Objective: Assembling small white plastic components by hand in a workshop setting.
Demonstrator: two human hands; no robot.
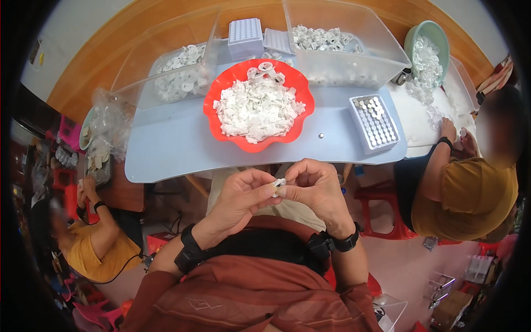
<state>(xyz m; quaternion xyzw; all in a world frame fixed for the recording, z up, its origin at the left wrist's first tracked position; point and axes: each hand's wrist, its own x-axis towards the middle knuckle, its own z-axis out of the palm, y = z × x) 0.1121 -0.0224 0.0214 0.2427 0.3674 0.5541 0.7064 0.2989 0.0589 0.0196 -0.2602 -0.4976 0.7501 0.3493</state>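
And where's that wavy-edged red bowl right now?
In the head view, the red bowl stands on the blue table, in the upper middle, beyond the left hand and right hand, with the white box to its right.

Just beyond the left grip (238, 199), a pale blue bench (171, 127) with rounded corners; farther past it, a wood panel (91, 63) and pale wall (97, 22); well left of that grip, a brown desk (124, 187); to its right, a red stool (377, 192) on pinkish floor (395, 263)
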